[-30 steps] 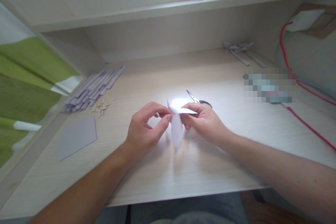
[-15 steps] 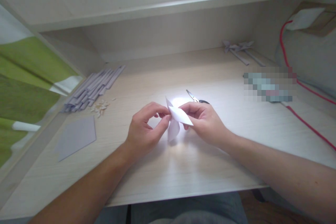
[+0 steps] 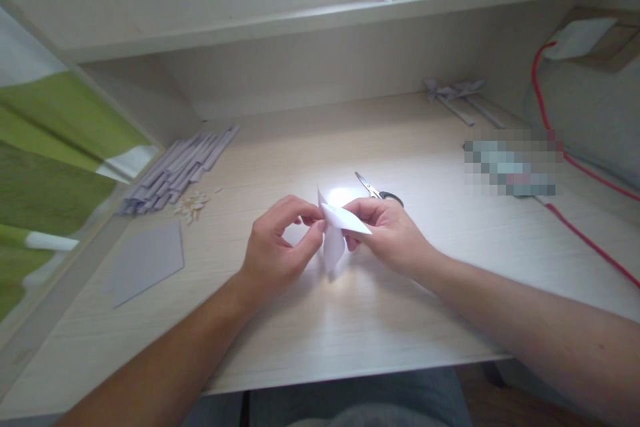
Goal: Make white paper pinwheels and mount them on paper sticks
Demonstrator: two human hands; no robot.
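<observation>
A white paper pinwheel [image 3: 334, 250] with pointed blades is held up between my two hands above the middle of the desk. My left hand [image 3: 285, 240] pinches it from the left, thumb and forefinger meeting near its centre. From the right, my right hand [image 3: 385, 230] grips it, the fingers partly covered by a blade. Just behind my right hand lies a pair of scissors [image 3: 379, 191] with dark handles, its blades pointing away. What sits at the pinwheel's centre is hidden by my fingertips.
At left lie a stack of rolled paper sticks [image 3: 175, 170], small pale pieces [image 3: 191, 205] and paper squares [image 3: 150, 263]. Finished-looking pinwheels on sticks [image 3: 453, 90] rest back right. A blurred object [image 3: 513, 163] and red cable [image 3: 590, 237] are at right. Above runs a shelf edge [image 3: 300, 19].
The pinwheel has turned slightly in my fingers, its lower blade and right-hand tip shifting a little to the right. My right hand has moved slightly, showing more of the scissors' handles.
</observation>
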